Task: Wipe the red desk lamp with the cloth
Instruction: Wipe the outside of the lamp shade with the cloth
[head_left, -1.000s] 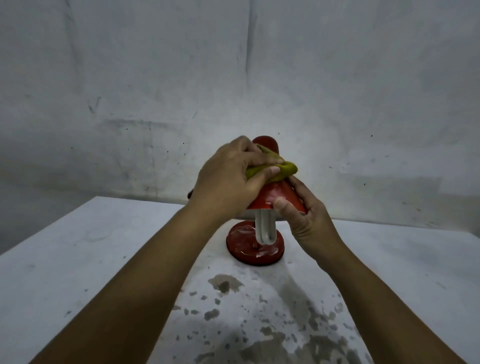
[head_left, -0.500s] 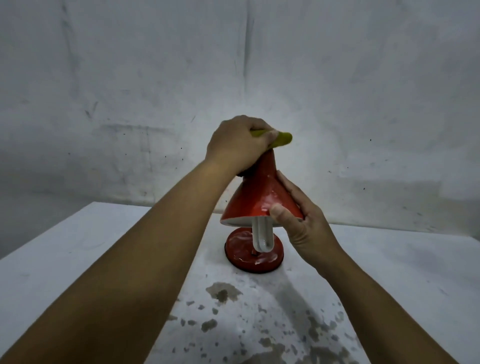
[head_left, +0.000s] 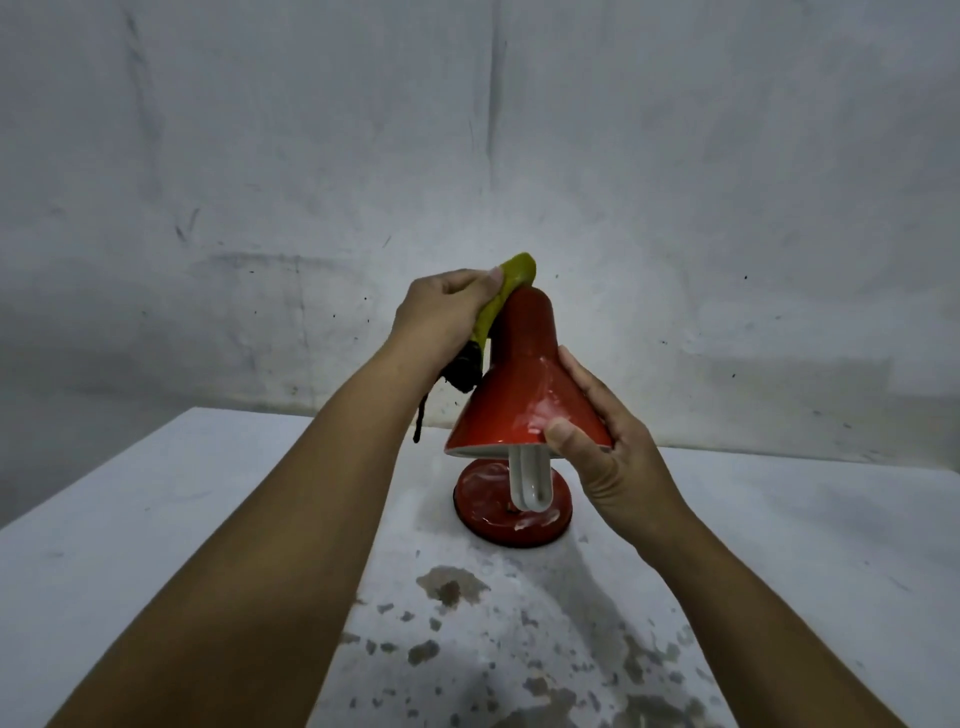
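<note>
Both bare forearms reach forward and upward from the bottom corners, converging toward the middle. The left hand (head_left: 441, 317) is raised highest, knuckles toward the camera, its fingers curled closed around the yellow-green cloth (head_left: 506, 291) with the thumb pressing it from above. The right hand (head_left: 610, 447) sits lower and to the right, palm turned inward, fingers spread along the side of the red desk lamp (head_left: 524, 384) shade and the thumb laid across its lower rim

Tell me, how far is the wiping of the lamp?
Underway. The left hand presses the yellow cloth against the top of the red shade, while the right hand steadies the rim. The base shows pale smears and is not being wiped now.
</note>
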